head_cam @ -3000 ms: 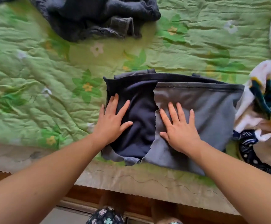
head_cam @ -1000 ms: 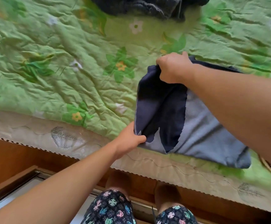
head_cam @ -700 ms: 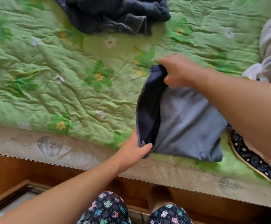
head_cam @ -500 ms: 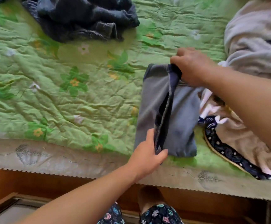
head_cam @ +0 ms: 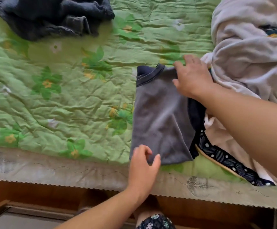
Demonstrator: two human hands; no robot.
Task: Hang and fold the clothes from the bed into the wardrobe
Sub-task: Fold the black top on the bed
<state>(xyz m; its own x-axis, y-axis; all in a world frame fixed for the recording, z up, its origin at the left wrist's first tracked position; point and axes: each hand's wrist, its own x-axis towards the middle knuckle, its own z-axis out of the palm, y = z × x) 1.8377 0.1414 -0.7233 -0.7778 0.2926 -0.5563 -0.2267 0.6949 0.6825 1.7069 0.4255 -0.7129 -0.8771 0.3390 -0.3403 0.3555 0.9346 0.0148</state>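
Green flowered quilt [head_cam: 65,103], covering the bed. White clothes heap [head_cam: 243,52], far right. Dark heap [head_cam: 52,15], far left. Folded grey garment [head_cam: 161,119], flat near the bed's near edge, just left of the white heap. Right hand [head_cam: 192,76]: fingers spread, pressing the garment's far right corner. Left hand [head_cam: 142,167]: loosely curled at its near left corner, gripping nothing.

Folded grey garment [head_cam: 161,116] on bedspread [head_cam: 52,100]; right hand [head_cam: 192,78] rests atop
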